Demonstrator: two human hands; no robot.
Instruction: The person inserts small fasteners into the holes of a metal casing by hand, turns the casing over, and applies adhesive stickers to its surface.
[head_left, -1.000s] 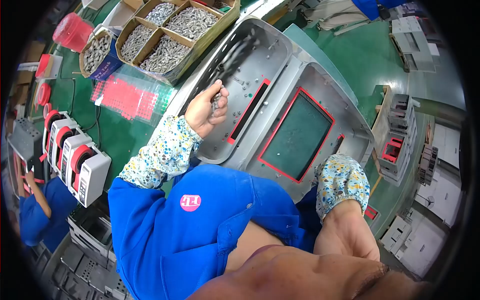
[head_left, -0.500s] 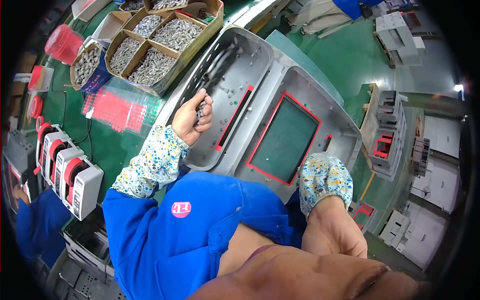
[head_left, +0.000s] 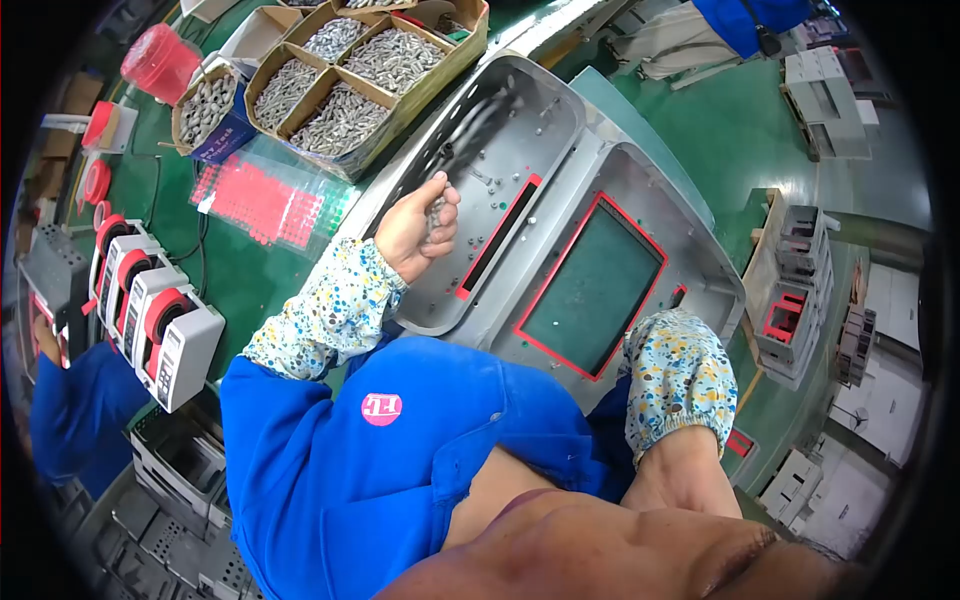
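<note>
My left hand (head_left: 420, 228) is closed around several small grey metal parts (head_left: 434, 215), which show between thumb and fingers. It hovers over the left recess of a grey metal housing (head_left: 592, 150), where small fasteners (head_left: 480, 178) stand or lie about. In the other recess, a red-edged window (head_left: 595, 287) lets the green floor show through. My right hand (head_left: 688, 472) is raised close to my face, away from the housing. Its fingers are hidden behind the face, so whether it holds anything is unclear.
Cardboard bins (head_left: 345, 112) full of small metal pieces stand at the upper left. A blue box (head_left: 215, 118) and a sheet of red stickers (head_left: 270, 205) lie beside them. White tape dispensers (head_left: 160, 330) stand left. Stacked grey housings (head_left: 795, 290) sit on the right.
The scene has shifted slightly right in view. My left hand stays closed on the metal parts above the same recess. My right hand is still by my face, with less of it visible.
</note>
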